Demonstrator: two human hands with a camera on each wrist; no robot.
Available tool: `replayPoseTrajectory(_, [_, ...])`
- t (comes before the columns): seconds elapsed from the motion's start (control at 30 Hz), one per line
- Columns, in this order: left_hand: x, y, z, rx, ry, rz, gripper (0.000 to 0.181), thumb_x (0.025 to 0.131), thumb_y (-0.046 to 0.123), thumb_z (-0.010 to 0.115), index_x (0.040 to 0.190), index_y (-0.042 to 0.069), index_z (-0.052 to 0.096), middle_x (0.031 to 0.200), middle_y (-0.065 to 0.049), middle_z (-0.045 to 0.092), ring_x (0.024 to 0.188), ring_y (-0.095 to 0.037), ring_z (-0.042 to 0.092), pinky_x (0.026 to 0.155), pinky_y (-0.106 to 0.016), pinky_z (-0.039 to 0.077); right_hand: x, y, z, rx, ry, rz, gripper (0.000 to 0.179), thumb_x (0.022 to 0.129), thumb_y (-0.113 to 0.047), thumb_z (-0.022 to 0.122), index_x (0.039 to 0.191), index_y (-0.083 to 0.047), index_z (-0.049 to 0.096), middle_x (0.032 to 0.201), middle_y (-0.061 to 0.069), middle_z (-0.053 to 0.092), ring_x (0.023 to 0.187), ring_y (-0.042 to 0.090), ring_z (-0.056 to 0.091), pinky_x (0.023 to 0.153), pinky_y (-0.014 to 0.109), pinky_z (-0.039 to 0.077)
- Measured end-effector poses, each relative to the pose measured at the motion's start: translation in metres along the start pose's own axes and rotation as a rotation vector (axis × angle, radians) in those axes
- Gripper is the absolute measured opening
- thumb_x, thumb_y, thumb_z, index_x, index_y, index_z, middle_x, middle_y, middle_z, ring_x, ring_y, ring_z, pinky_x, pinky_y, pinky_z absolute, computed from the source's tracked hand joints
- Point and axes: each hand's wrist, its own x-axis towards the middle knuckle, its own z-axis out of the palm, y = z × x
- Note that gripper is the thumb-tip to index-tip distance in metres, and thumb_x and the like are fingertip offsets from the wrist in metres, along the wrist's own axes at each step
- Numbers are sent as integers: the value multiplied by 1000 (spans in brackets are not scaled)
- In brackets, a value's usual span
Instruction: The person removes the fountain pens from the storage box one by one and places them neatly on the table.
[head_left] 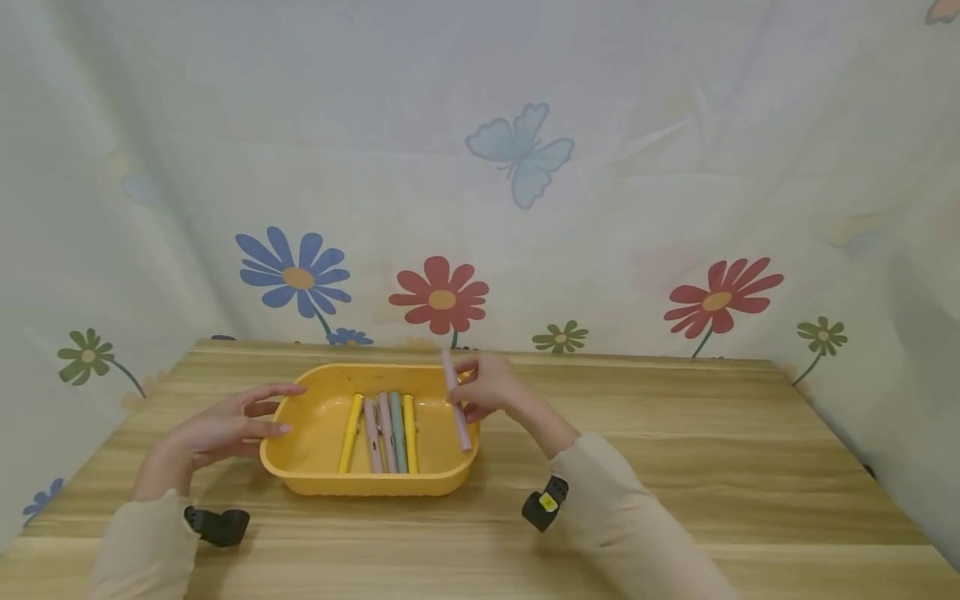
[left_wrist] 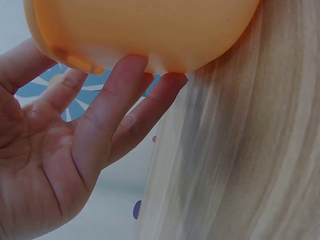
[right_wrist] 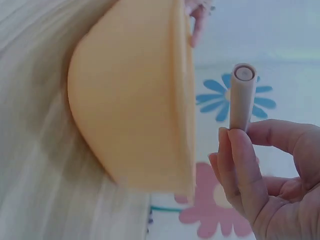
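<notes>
In the head view my right hand [head_left: 487,388] pinches a pale pink pen [head_left: 457,408] between thumb and fingers, above the right end of a yellow plastic basin [head_left: 300,475]. The right wrist view shows the round end of this pen [right_wrist: 242,95] pointing away from the fingers. At the basin's left end, my left hand [head_left: 228,427] touches the rim and outer wall with extended fingers [left_wrist: 107,115]. Inside the basin several pens lie side by side: yellow ones [head_left: 350,433] at both sides, pinkish ones [head_left: 373,437] and a grey-green one [head_left: 398,433] between them.
The basin stands on a wood-grain table [head_left: 675,467], left of its middle. Behind the table hangs a pale cloth [head_left: 600,250] printed with flowers and a butterfly. A black wrist device [head_left: 217,527] sits at the left cuff, another wrist device [head_left: 545,504] at the right.
</notes>
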Motion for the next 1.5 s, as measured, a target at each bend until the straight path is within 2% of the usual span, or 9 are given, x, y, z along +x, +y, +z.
replayPoseTrajectory(0.13, [-1, 1, -1, 1, -3, 4, 64, 87, 15, 60, 141, 8, 26, 145, -32, 7, 120, -41, 39, 85, -47, 49, -5, 5, -22, 33, 28, -22, 45, 78, -2, 67, 121, 5, 54, 88, 16, 66, 52, 14, 60, 52, 32, 55])
replayPoseTrajectory(0.3, [-2, 2, -3, -2, -19, 18, 63, 87, 15, 59, 141, 9, 27, 145, -31, 5, 120, -39, 39, 84, -47, 49, -12, 15, -53, 24, 84, -16, 45, 79, -4, 66, 121, 6, 54, 93, 19, 66, 54, 13, 60, 53, 30, 55])
replayPoseTrajectory(0.6, [-3, 3, -3, 5, -9, 15, 64, 87, 14, 59, 141, 8, 26, 145, -32, 7, 120, -41, 39, 85, -47, 49, -21, 48, -103, -6, 154, -25, 48, 80, -5, 63, 123, 10, 50, 105, 27, 62, 56, 11, 60, 53, 28, 55])
replayPoseTrajectory(0.67, [-3, 3, -3, 3, -9, 12, 64, 87, 14, 59, 141, 7, 25, 145, -32, 7, 120, -41, 39, 85, -47, 49, -23, 56, -113, -9, 163, -20, 49, 80, -6, 63, 124, 10, 49, 103, 27, 62, 56, 11, 60, 54, 28, 55])
replayPoseTrajectory(0.77, [-3, 2, -3, 4, -6, 7, 64, 88, 14, 59, 141, 8, 25, 145, -32, 8, 119, -39, 41, 85, -46, 49, -25, 69, -126, -2, 176, 0, 50, 80, -6, 63, 125, 10, 48, 93, 21, 65, 55, 10, 60, 54, 29, 55])
replayPoseTrajectory(0.9, [-3, 3, -2, 7, -3, 2, 65, 88, 15, 59, 142, 8, 25, 145, -32, 8, 119, -38, 42, 84, -46, 49, -29, 86, -142, 8, 189, 28, 53, 80, -6, 63, 127, 10, 45, 82, 13, 65, 54, 9, 59, 55, 29, 55])
replayPoseTrajectory(1.2, [-2, 2, -1, 5, 1, -4, 65, 88, 16, 59, 142, 8, 25, 145, -31, 8, 120, -40, 40, 84, -46, 49, -39, 120, -169, -14, 198, 67, 55, 82, -7, 60, 131, 11, 40, 89, 18, 66, 60, 10, 60, 56, 28, 55])
replayPoseTrajectory(1.5, [-2, -1, 0, -12, 2, 8, 63, 88, 15, 59, 142, 9, 26, 145, -31, 8, 120, -40, 40, 85, -46, 49, -43, 150, -185, -13, 209, 135, 57, 82, -5, 58, 131, 15, 36, 86, 9, 62, 62, 11, 57, 57, 29, 54])
